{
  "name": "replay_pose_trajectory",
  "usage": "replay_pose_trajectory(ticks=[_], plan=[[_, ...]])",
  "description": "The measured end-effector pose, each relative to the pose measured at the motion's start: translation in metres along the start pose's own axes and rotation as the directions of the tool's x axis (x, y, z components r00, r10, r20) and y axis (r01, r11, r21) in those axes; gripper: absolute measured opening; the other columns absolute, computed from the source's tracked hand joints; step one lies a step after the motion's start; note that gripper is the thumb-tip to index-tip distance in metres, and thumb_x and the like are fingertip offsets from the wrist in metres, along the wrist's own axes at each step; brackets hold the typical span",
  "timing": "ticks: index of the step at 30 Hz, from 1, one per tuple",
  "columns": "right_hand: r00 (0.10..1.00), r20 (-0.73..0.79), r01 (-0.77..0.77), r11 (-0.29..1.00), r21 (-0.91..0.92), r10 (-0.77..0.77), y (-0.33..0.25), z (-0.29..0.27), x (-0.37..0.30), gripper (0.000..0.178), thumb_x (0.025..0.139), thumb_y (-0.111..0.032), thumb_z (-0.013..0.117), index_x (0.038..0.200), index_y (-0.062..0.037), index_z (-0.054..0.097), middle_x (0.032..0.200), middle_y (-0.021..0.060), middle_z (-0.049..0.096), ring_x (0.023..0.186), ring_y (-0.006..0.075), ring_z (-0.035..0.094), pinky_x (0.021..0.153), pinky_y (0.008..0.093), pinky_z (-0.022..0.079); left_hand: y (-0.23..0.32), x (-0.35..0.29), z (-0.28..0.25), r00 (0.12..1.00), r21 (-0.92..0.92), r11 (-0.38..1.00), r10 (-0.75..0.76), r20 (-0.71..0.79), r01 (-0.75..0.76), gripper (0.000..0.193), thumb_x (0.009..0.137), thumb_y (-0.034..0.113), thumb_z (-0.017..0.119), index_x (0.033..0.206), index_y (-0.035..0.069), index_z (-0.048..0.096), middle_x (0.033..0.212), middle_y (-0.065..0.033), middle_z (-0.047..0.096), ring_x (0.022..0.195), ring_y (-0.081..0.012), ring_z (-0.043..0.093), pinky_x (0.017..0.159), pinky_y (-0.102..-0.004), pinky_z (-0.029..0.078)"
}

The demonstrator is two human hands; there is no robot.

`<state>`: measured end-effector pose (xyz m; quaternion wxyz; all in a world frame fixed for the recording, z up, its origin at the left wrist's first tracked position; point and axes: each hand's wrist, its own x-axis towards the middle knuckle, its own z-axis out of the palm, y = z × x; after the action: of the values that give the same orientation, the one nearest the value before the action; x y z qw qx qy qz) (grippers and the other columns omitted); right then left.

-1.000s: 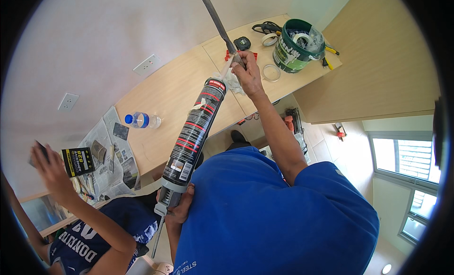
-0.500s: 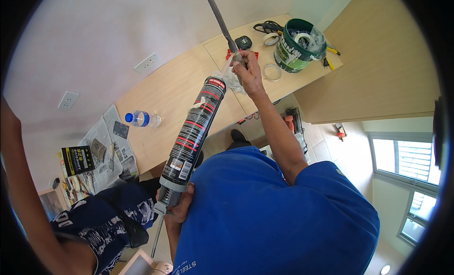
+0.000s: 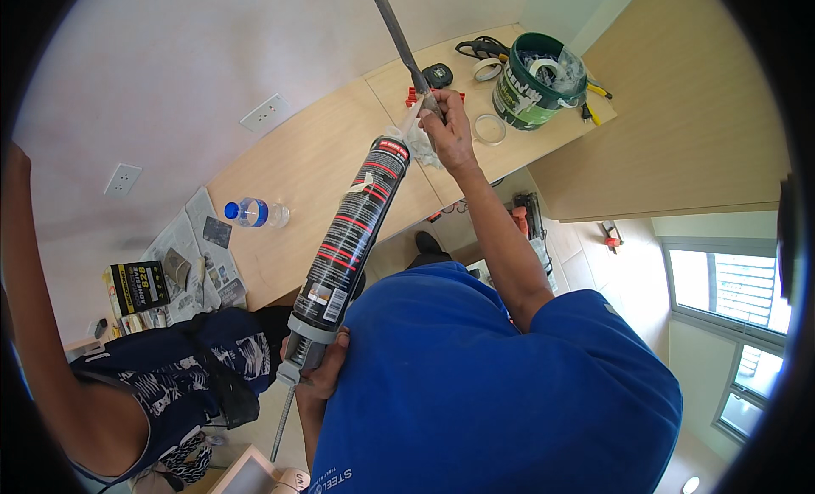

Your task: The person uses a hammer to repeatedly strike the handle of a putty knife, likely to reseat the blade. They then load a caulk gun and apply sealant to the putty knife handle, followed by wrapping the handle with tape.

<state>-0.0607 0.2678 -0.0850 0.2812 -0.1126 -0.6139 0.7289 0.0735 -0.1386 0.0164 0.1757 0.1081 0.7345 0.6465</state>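
One pinch of my right hand (image 3: pixel 450 136) holds a long dark tool (image 3: pixel 400 42); just left of it is the nozzle (image 3: pixel 410 120) of the caulking gun (image 3: pixel 345 238), slanting back leftward to my left hand (image 3: pixel 328 371), wrapped round its rear.

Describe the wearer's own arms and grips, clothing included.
The right grip and left grip are ungloved; the right forearm is bare to the wrist. The right sleeve is short and blue, with a small pale mark. The left sleeve is hidden.
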Motion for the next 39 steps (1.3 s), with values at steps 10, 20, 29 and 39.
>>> replay_pose_trajectory(ticks=[10,20,29,39], plan=[[0.995,-0.001,0.101,0.994,-0.040,-0.101,0.003,0.003,0.000,0.037,0.096,-0.005,0.066,0.129,-0.0029,0.050,0.105,0.0043,0.061,0.093,0.0113,0.058,0.087,0.0273,0.050,-0.001,0.000,0.001,1.000,0.020,1.000,0.004,-0.001,-0.004,0.013,0.088,0.004,0.079,0.101,0.002,0.076,0.090,-0.0068,0.079,0.080,-0.0131,0.073,0.074,-0.0292,0.058],[0.994,-0.001,0.111,0.992,-0.064,-0.111,0.004,0.002,-0.002,0.033,0.097,-0.002,0.069,0.124,-0.0005,0.051,0.109,0.0098,0.062,0.100,0.0132,0.059,0.087,0.0280,0.050,-0.003,-0.002,0.002,1.000,0.008,1.000,-0.012,0.001,0.012,0.013,0.088,0.004,0.079,0.101,0.002,0.076,0.090,-0.0066,0.078,0.078,-0.0118,0.072,0.072,-0.0273,0.057],[0.987,-0.012,0.162,0.983,-0.081,-0.163,0.012,0.001,-0.001,0.037,0.095,0.000,0.072,0.125,-0.0012,0.050,0.108,0.0093,0.061,0.099,0.0135,0.059,0.087,0.0280,0.051,0.000,-0.001,0.001,1.000,-0.024,1.000,0.003,0.023,-0.003,0.014,0.089,0.003,0.079,0.102,0.001,0.076,0.091,-0.0075,0.078,0.082,-0.0134,0.074,0.076,-0.0291,0.058],[0.987,0.000,0.157,0.978,-0.134,-0.158,0.017,-0.002,-0.001,0.041,0.096,-0.003,0.074,0.129,-0.0018,0.048,0.114,0.0093,0.063,0.100,0.0127,0.062,0.088,0.0268,0.052,-0.006,-0.003,0.001,1.000,-0.006,1.000,-0.025,-0.004,0.025,0.015,0.088,0.004,0.081,0.102,0.001,0.076,0.090,-0.0080,0.079,0.080,-0.0137,0.074,0.075,-0.0294,0.058]])
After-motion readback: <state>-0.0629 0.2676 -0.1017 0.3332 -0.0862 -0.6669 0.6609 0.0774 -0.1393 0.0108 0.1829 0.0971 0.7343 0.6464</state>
